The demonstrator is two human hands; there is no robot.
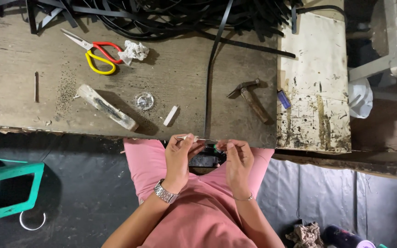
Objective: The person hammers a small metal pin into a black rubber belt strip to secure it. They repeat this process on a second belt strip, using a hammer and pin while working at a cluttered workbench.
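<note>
Two hands are held together over the lap at the bench edge. A thin pale stick point(187, 137) is pinched by the left hand point(178, 158); the end of a black strap point(210, 82) is pinched by the right hand point(238, 160). The strap is run up across the wooden bench point(24, 105) to a black tangle point(171, 14). Beyond are seen a hammer point(252, 98), blue lighter point(283, 98), white chalk point(171, 115), clear round lid point(144, 101), worn handle tool point(106, 108), red-yellow scissors point(98, 54). Nothing is blocking the hands.
</note>
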